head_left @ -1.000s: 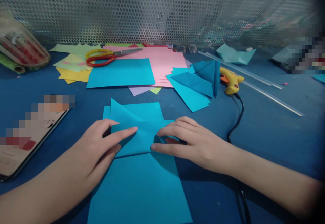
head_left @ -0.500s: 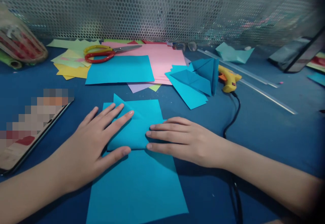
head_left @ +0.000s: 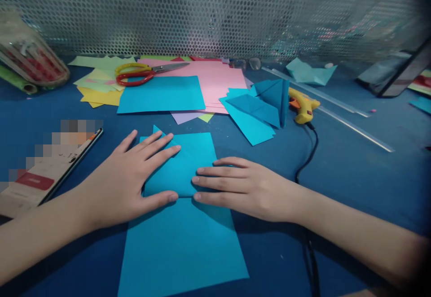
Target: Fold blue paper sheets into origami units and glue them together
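A folded blue paper piece (head_left: 183, 167) lies on a larger blue sheet (head_left: 183, 243) on the blue table. My left hand (head_left: 131, 182) lies flat on the fold's left side, fingers spread, thumb along its lower edge. From the right, my right hand (head_left: 242, 185) presses on the fold with fingers stretched out and lying flat. Neither hand holds anything.
Behind lie a blue sheet (head_left: 161, 94), pink paper (head_left: 222, 79), yellow and green sheets (head_left: 97, 86), red-and-yellow scissors (head_left: 138, 75) and folded blue pieces (head_left: 259, 108). A yellow glue gun (head_left: 305, 104) with black cord lies right. A tablet (head_left: 43, 171) sits left. A perforated metal screen (head_left: 215, 14) closes the back.
My left hand went from pinching the fold to lying flat across it. The right hand's fingers straightened and pressed down. The raised paper flap was flattened.
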A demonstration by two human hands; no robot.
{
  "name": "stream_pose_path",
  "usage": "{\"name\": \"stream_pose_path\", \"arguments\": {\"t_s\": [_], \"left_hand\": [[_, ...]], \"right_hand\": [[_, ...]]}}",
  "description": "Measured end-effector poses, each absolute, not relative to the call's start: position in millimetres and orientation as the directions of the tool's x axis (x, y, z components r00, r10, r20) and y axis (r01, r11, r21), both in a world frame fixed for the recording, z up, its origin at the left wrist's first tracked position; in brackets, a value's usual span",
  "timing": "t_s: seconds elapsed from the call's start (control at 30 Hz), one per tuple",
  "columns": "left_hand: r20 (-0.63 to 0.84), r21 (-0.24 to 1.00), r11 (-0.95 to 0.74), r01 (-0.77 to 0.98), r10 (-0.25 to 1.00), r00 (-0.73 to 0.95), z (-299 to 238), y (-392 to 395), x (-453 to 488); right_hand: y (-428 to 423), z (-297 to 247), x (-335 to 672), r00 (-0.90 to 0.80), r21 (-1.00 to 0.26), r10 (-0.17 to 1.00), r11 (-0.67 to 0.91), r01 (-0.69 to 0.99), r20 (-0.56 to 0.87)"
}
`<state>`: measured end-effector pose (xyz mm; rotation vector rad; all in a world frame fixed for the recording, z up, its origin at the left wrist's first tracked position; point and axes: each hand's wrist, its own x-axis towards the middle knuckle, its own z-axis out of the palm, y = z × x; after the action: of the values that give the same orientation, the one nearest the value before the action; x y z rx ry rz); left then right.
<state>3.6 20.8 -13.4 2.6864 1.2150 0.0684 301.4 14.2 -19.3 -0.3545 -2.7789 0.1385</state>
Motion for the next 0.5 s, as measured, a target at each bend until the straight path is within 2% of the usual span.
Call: {"name": "stream_pose_path", "arguments": {"t_s": [0.17, 0.37, 0.5], "left_hand": [[-0.084, 0.230, -0.631, 0.741, 0.745, 0.661, -14.2, 19.6, -1.1], [-0.075, 0.218, -0.612, 0.760, 0.766, 0.638, -19.0, 18.4, 1.9], [-0.056, 0.210, -0.623, 0.753, 0.762, 0.645, -21.3, 15.9, 2.1]], "right_hand": [[14.6, -22.1, 302.0, -0.894, -0.174, 0.287, 0.955, 0.239, 0.345], [16.4, -23.3, 302.4, -0.928, -0.245, 0.319, 0.931, 0.270, 0.190], [16.0, -22.6, 302.1, -0.929, -0.268, 0.340, 0.917, 0.294, 0.145]]}}
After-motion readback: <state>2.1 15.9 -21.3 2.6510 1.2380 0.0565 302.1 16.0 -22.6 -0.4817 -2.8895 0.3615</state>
